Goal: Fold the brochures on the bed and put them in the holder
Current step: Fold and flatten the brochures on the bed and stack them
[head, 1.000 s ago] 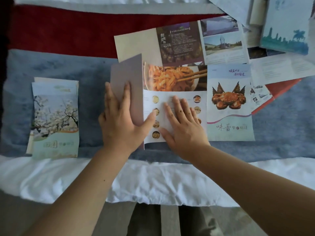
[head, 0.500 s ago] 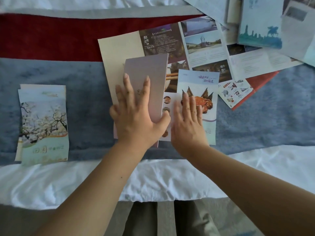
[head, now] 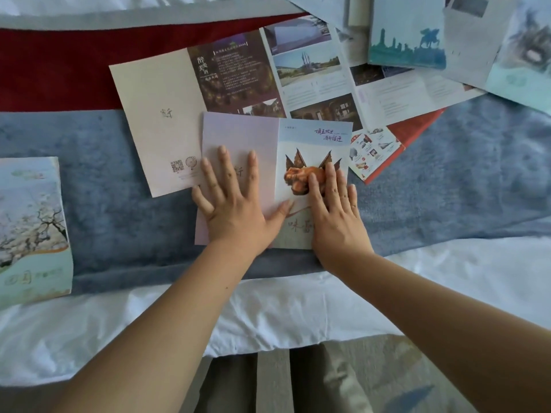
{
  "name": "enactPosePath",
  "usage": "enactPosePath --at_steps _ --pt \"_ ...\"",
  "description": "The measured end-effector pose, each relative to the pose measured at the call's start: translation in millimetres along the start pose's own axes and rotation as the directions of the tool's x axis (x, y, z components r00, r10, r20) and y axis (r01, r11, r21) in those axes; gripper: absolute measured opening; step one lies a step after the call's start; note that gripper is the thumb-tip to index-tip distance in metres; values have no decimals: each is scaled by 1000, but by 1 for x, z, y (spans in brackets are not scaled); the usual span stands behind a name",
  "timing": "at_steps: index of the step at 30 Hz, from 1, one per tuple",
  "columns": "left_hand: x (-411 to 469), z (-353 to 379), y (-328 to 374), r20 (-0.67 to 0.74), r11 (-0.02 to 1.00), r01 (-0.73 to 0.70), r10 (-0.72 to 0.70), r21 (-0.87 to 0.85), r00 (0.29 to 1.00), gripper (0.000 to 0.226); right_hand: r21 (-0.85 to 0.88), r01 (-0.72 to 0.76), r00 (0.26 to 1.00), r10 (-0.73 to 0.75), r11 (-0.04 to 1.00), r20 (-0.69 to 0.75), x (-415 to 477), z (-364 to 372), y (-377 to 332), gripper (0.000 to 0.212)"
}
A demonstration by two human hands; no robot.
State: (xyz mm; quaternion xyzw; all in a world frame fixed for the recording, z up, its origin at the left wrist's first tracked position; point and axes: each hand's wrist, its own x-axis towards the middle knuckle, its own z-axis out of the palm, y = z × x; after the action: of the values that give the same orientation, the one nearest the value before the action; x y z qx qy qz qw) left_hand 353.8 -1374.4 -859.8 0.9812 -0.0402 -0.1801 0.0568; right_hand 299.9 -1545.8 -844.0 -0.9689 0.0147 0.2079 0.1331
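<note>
Blue blanket spread over bed, white sheet seen at near edge. Unfolded brochures scattered, overlapped, at far right. Blossom brochure laid folded at left, on blanket. Crab brochure laid at centre, overlapping wine brochure. Left hand spread flat, pressed on lilac panel. Right hand pressed flat on crab cover, fingers straight, close together.

Left grip, right grip flat, fingers straight.

The right hand is hiding part of the crab brochure; the blossom brochure is running past the left edge
</note>
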Motion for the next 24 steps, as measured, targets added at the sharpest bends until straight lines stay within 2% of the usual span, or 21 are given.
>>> enactPosePath --at_steps 5,9,12,15,19,24 --pt "1 11 -4 -54 999 -35 37 23 998 106 124 -31 998 38 992 -55 4 0 -6 82" --pt "-4 10 -10 -89 994 -109 111 22 990 91 101 -65 995 72 993 -70 11 3 -10 69" --pt "-7 10 -16 -137 983 -178 170 -51 976 76 118 -88 993 96 989 -68 15 4 -19 72" --pt "-6 8 -21 -119 973 -200 187 -112 975 78 192 -102 990 118 976 -71 20 3 -28 74" --pt "-7 -2 -23 -88 960 -179 163 -216 983 77 276 -42 995 64 960 -73 26 1 -39 72" --pt "-12 -32 -32 -76 951 -211 199 -226 977 66 350 54 996 -27 935 -81 32 -3 -55 71"
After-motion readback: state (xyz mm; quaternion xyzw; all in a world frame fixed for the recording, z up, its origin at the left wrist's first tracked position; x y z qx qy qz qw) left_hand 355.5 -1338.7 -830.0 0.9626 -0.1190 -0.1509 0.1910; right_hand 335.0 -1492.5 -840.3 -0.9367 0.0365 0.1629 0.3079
